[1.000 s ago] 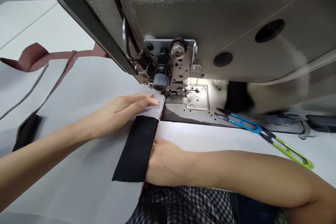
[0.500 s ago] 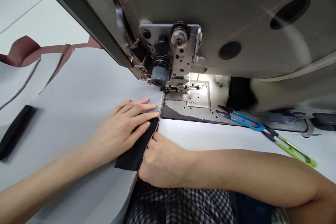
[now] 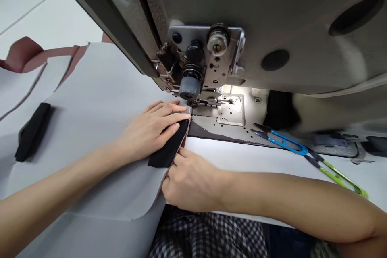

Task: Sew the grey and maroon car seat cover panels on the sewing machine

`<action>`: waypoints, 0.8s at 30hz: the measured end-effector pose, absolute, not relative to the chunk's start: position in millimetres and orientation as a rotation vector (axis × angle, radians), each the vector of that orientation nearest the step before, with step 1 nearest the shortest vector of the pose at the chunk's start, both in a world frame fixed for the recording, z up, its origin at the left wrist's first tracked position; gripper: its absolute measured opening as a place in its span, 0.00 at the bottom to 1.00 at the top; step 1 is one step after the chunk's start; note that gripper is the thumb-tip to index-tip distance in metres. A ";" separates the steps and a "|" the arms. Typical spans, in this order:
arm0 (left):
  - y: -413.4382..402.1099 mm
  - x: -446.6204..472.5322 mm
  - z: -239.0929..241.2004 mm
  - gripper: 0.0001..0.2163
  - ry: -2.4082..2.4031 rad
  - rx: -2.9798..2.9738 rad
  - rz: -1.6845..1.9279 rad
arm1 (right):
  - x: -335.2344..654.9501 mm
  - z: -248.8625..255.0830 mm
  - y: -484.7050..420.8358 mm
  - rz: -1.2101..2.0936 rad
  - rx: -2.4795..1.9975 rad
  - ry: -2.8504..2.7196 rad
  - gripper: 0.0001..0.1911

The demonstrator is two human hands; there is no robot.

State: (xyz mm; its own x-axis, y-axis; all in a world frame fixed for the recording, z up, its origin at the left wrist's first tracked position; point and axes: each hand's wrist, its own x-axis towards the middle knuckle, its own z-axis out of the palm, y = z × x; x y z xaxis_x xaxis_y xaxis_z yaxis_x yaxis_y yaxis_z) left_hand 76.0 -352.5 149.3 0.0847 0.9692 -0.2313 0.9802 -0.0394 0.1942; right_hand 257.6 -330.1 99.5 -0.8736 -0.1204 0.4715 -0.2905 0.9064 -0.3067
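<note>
A large grey fabric panel (image 3: 99, 84) with a reddish underside edge runs up to the needle area of a sewing machine (image 3: 193, 84). My left hand (image 3: 154, 127) lies flat on the panel, fingers stretched toward its right edge just in front of the presser foot. Partly under that hand is a black fabric strip (image 3: 169, 147), lying along the edge. Closer to my body, my right hand (image 3: 190, 179) is closed on the panel's edge, thumb and fingers pinching it below the strip. A second black strip (image 3: 34, 131) sits on the panel at far left.
Blue-handled thread snips (image 3: 287, 143) and green-handled thread snips (image 3: 341, 175) lie to the right on the white table (image 3: 242, 161). Reddish material (image 3: 27, 54) curls at the back left. The machine's body overhangs the upper right.
The panel and black strip have moved forward toward the needle, with both hands travelling along. The strip's top now reaches near the presser foot. The left-hand black strip has shifted forward too.
</note>
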 end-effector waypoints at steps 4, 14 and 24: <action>-343.2 71.8 146.8 0.21 1.932 2.106 -0.033 | 251.0 97.9 -322.1 0.498 0.266 -2.675 0.13; -353.2 78.2 149.3 0.17 1.948 2.389 -0.106 | 259.3 109.1 -318.5 0.578 0.383 -2.702 0.06; -362.1 92.6 153.6 0.18 1.998 2.462 -0.297 | 254.9 92.6 -330.2 0.562 0.239 -2.631 0.10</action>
State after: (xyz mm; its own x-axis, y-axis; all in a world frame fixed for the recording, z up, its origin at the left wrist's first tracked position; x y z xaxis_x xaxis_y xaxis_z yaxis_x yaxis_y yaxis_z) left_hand 92.6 -362.1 153.6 0.1960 0.9736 -0.1172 0.9656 -0.2125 -0.1501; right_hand 254.9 -330.2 92.6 -0.8896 -0.0753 0.4505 -0.2528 0.9027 -0.3483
